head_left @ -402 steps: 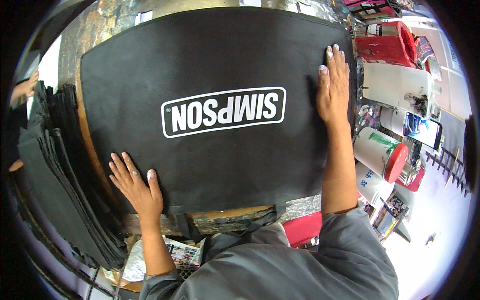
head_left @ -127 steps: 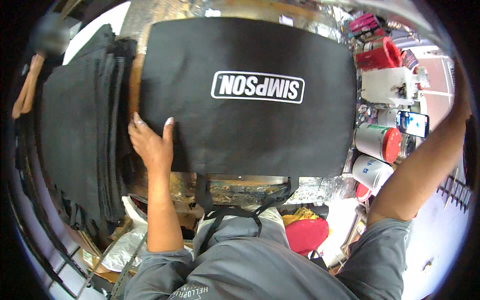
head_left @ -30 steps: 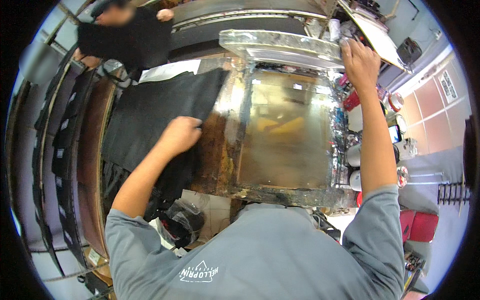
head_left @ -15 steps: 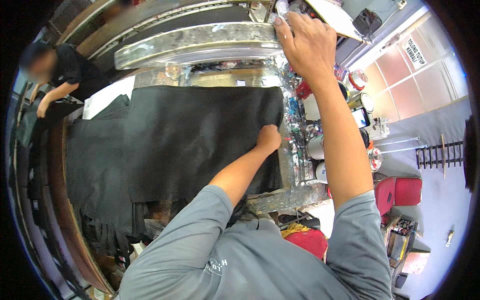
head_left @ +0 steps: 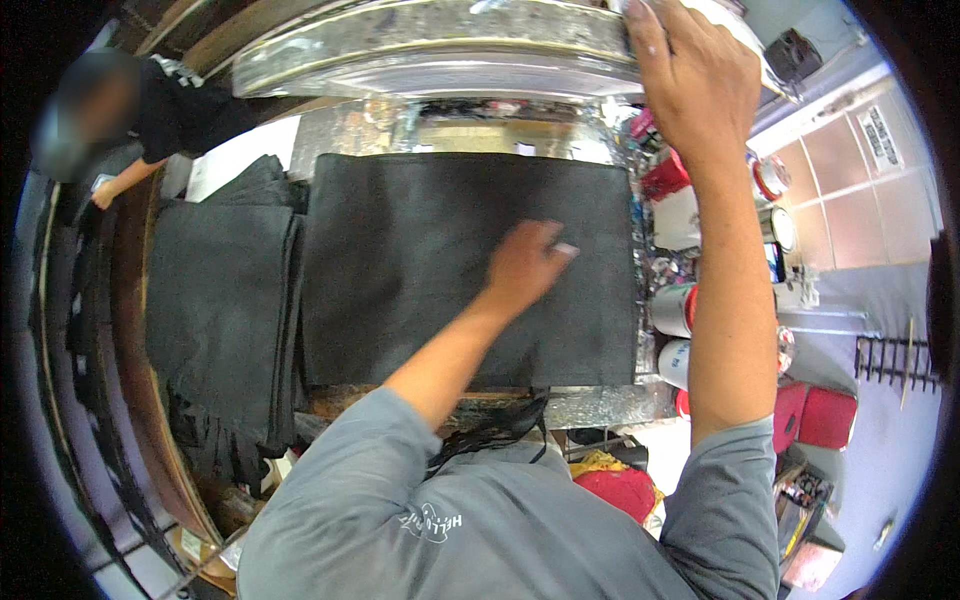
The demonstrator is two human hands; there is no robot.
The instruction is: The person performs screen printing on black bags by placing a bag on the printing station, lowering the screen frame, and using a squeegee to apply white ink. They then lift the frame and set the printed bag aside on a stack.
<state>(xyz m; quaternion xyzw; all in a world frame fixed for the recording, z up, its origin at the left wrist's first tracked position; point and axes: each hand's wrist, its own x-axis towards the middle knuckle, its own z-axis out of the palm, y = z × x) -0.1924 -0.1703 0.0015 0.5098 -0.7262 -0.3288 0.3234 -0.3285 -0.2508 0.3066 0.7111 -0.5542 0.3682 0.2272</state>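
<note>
The black fabric piece (head_left: 420,290) lies flat on the worktable (head_left: 610,405), its near edge running along just inside the table's near edge and its right edge stopping short of the paint-spattered right edge. Beyond its far edge a stained strip of tabletop shows, and above that strip the long pale frame (head_left: 440,45) is tilted up, leaving open room over the cloth for the left hand (head_left: 525,265). That hand is blurred, thumb apart from loosely curled fingers, about half open and with nothing visible in its grasp; whether it presses on the cloth or passes just above it, I cannot tell. The right hand (head_left: 702,75) is closed on the right end of the frame, thumb on the near side, fingertips hidden. The cloth is matt and close to rectangular, with faint creases; thin black straps (head_left: 495,425) hang at the table's near edge. Just beside its left edge, toward the table's left end, stands a layered stack of black pieces (head_left: 222,280), soft and uneven at the rim, with a white sheet (head_left: 245,160) behind it. Rounded cans (head_left: 673,308) line the right edge. At the far left, well apart, is a co-worker's hand (head_left: 103,195).
</note>
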